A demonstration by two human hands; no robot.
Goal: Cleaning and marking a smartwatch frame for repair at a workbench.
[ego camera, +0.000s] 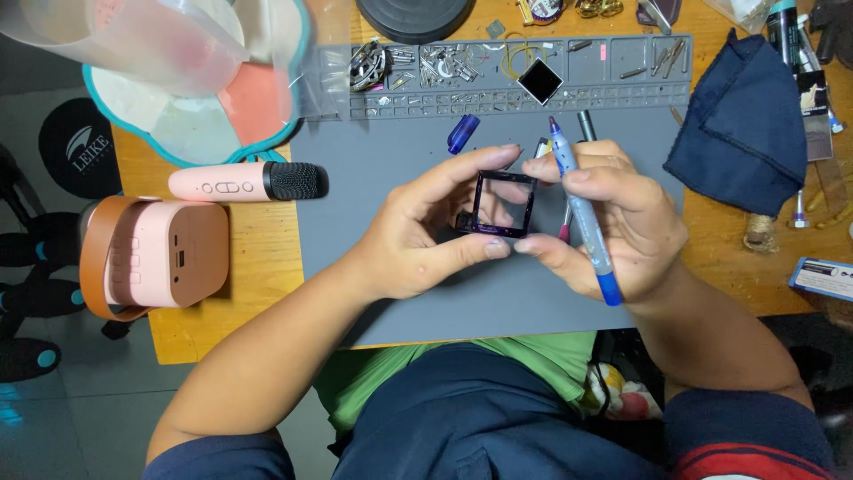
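Item held: small square black frame [504, 204], open through its middle, being gripped above the centre of the grey work mat [409, 160].

Left hand [418, 236]: closing thumb and forefinger on the frame's left edge, thumb at the near corner, forefinger reaching along the far edge.

Right hand [613, 222]: pinching the frame's right edge between fingertips and thumb, while also carrying a blue pen-shaped tool [582, 209] that is lying slanted across the fingers, tip pointing far, blue end pointing near.

Lying on the mat just beyond the hands: a blue cap [462, 133] and a dark cylindrical piece [586, 124].

Far edge of the mat: a moulded tray strip [622, 67] holding screws, small metal parts and a black square tile [539, 81].

Left, on the wooden table [258, 258]: a pink microphone with black head [249, 181], and nearer, a pink speaker with brown strap [155, 253].

Far left: a translucent plastic jug [133, 36] standing over a teal-rimmed tray [191, 124].

Right: a dark blue cloth [742, 124] lying folded, partly on the mat.
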